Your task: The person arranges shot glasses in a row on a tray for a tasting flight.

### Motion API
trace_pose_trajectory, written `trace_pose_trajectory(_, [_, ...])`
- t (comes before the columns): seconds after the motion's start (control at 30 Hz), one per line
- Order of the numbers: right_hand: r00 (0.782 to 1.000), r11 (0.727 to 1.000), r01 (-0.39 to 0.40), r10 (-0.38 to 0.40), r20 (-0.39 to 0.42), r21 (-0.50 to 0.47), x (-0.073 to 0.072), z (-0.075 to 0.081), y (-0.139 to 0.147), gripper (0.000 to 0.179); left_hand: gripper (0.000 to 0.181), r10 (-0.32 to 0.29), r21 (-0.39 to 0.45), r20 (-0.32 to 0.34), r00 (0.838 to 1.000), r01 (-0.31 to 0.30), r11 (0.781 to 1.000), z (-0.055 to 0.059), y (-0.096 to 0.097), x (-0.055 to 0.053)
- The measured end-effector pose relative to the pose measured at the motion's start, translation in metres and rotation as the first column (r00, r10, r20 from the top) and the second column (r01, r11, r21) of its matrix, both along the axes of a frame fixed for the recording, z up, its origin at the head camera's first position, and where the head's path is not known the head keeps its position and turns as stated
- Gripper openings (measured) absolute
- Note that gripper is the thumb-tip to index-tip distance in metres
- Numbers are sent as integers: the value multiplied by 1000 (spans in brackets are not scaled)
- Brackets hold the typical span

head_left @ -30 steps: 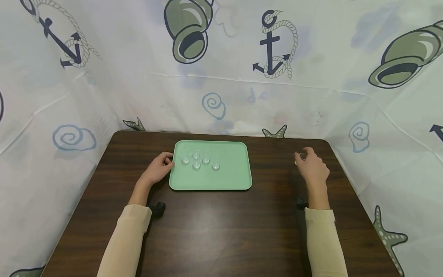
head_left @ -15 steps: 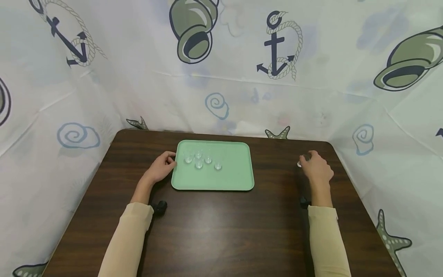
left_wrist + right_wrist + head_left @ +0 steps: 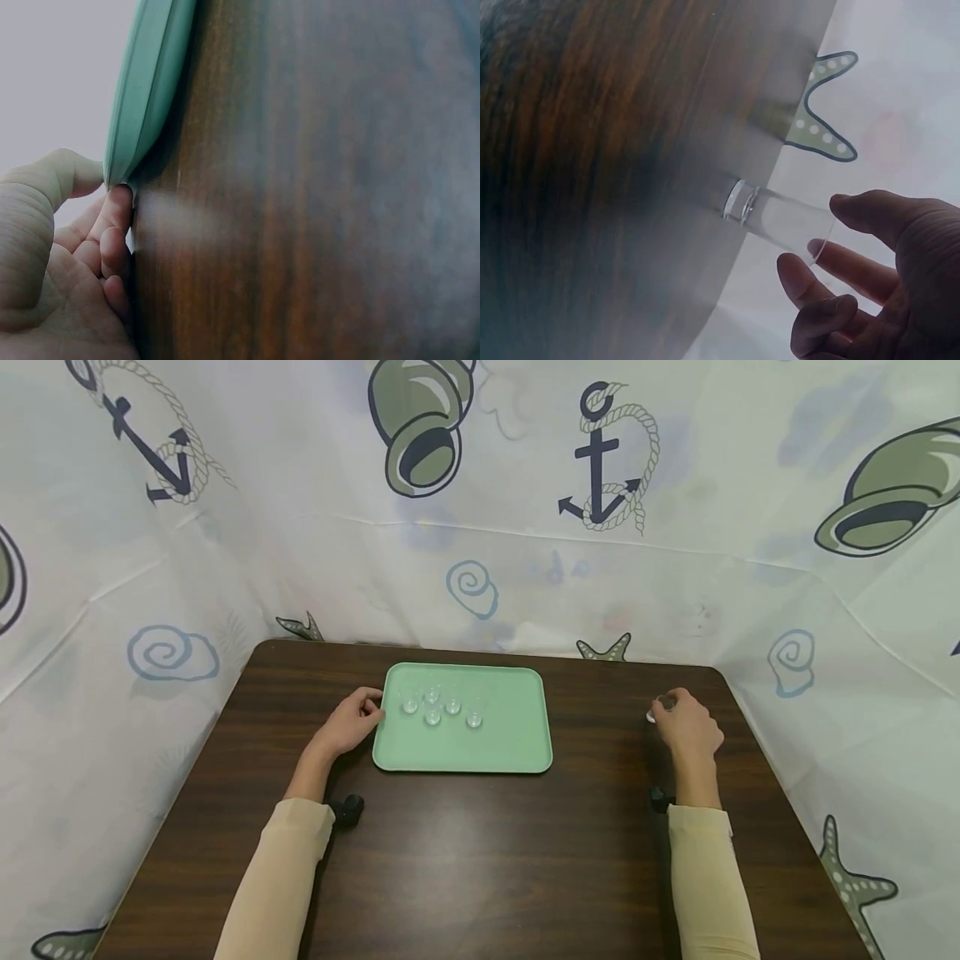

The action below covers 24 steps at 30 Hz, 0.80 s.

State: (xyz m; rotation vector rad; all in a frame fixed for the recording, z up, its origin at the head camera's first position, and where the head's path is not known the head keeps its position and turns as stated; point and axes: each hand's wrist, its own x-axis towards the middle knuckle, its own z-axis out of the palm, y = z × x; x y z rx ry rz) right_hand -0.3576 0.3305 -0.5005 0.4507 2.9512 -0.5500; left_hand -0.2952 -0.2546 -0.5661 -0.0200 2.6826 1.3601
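A light green tray point(image 3: 510, 743) lies on the brown table point(image 3: 465, 860), with several small clear shot glasses point(image 3: 432, 716) standing in its left half. My left hand point(image 3: 352, 722) pinches the tray's left edge; the left wrist view has the thumb on top of the rim and fingers point(image 3: 114, 214) underneath. Well to the right of the tray, my right hand point(image 3: 684, 722) holds another clear shot glass point(image 3: 780, 217) by its upper rim between thumb and fingers. The right wrist view shows that glass's thick base point(image 3: 739, 201) down at the tabletop.
Behind the table hangs a white cloth point(image 3: 510, 568) printed with anchors, shells and starfish, which also runs along both sides. Bare wood lies between the tray and my right hand. A dark wrist device point(image 3: 348, 811) sits at the left cuff.
The whole head view has shifted slightly. My right hand has come down a little with the glass. My left hand, the tray and its glasses keep their places.
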Motion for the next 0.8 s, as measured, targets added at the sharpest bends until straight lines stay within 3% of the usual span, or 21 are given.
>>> trace_pose_trajectory(0.8, [998, 1000, 16, -17, -67, -17, 8, -10, -6, 57, 49, -7, -1, -16, 1000, 7, 1000, 4, 4, 2])
